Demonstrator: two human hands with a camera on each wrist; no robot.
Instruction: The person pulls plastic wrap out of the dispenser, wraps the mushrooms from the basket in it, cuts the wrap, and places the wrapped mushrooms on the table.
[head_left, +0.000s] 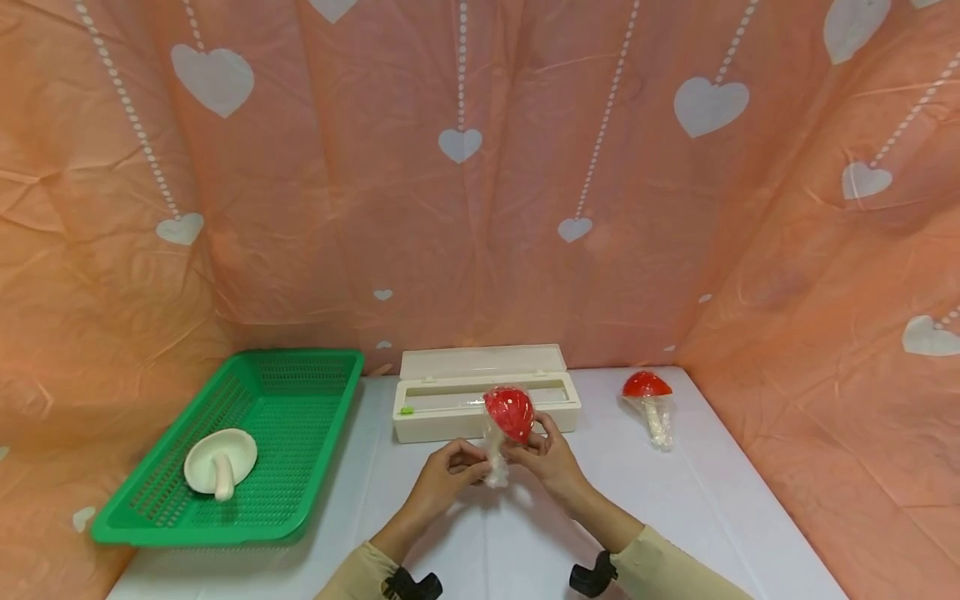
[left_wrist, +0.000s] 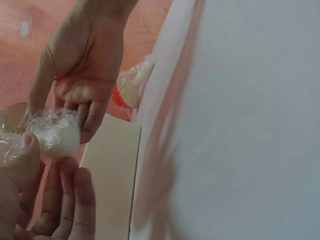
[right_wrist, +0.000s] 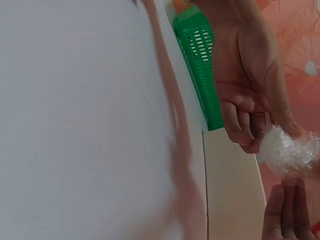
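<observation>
A toy mushroom (head_left: 508, 414) with a red, white-dotted cap and pale stem is held above the table in clear plastic film, cap up and tilted. My left hand (head_left: 448, 473) pinches the film-wrapped stem from the left. On the other side my right hand (head_left: 551, 458) holds it near the underside of the cap. In the left wrist view, crinkled film covers the stem end (left_wrist: 55, 135) between both hands. The right wrist view shows the same wrapped stem end (right_wrist: 282, 150), with the cap mostly out of frame.
Behind the hands stands a cream wrap dispenser box (head_left: 416, 429), lid raised, with a small green slider. At right lies another film-wrapped red mushroom (head_left: 647, 385). A green basket (head_left: 307, 467) at left holds a white mushroom (head_left: 221, 461), stem up. Heart-patterned cloth encloses the white table (head_left: 600, 508).
</observation>
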